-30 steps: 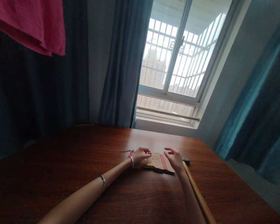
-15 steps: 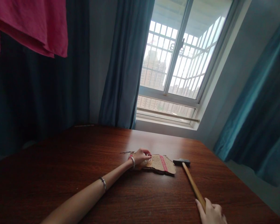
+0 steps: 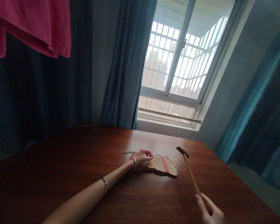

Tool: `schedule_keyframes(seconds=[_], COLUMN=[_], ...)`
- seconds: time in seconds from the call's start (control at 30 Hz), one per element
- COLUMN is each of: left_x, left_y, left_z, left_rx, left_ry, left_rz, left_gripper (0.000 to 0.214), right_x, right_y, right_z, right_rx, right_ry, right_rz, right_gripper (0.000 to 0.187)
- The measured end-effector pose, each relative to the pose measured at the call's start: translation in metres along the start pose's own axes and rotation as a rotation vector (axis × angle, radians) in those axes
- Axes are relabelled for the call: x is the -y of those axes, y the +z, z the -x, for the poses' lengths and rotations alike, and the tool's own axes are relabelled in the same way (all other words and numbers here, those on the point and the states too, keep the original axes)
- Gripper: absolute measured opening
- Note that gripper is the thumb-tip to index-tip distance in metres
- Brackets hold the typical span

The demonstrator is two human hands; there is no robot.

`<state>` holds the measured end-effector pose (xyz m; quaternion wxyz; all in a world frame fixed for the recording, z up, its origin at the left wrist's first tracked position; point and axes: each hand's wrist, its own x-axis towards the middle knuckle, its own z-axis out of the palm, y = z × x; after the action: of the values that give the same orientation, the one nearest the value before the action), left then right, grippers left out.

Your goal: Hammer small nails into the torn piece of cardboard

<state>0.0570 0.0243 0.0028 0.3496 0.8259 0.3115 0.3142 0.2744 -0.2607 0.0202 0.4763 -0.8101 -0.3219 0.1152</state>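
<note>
My left hand (image 3: 142,156) rests on the left end of a flat, dotted cardboard piece (image 3: 162,165) with a pink stripe, lying on the brown wooden table (image 3: 84,180). Its fingers are pinched together on something too small to name. My right hand (image 3: 210,211), at the bottom right, is wrapped round the end of a wooden-handled hammer (image 3: 189,169). The hammer's dark head is raised off the table, just right of the cardboard.
A few thin nails (image 3: 128,152) lie on the table left of my left hand. Blue curtains (image 3: 128,62) flank a barred window (image 3: 177,68) behind the table. A pink cloth (image 3: 30,25) hangs at the upper left.
My right hand left the cardboard, drew back to the hammer's handle end, gripped it and lifted the head off the table. My left hand stayed pinched on the cardboard.
</note>
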Motion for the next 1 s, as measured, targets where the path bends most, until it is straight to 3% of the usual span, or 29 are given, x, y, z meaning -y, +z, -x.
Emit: schedule_keyframes(seconds=[0.07,0.17,0.3,0.37,0.67,1.0], left_x=[-0.001,-0.002,-0.003,-0.003,-0.002,-0.001], left_y=[0.0,0.0,-0.001,-0.001,-0.001,0.001], left_z=[0.0,0.0,0.001,0.002,0.001,0.001], left_rx=[0.003,0.005,0.011,0.01,0.012,0.01], left_ry=[0.003,-0.012,-0.024,-0.016,-0.012,0.005], left_rz=[-0.012,-0.024,-0.026,-0.026,-0.016,-0.022], left_gripper=[0.023,0.022,0.022,0.022,0.023,0.022], right_x=[0.019,0.047,0.069,0.073,0.081,0.074], right_y=[0.007,0.012,0.02,0.026,0.045,0.05], right_z=[0.01,0.025,0.038,0.042,0.052,0.053], right_rx=[0.048,0.226,0.532,0.613,0.685,0.634], right_ry=[0.03,0.123,0.208,0.206,0.193,0.147], right_rz=[-0.255,-0.542,-0.679,-0.683,-0.689,-0.649], right_gripper=[0.056,0.055,0.047,0.047,0.046,0.054])
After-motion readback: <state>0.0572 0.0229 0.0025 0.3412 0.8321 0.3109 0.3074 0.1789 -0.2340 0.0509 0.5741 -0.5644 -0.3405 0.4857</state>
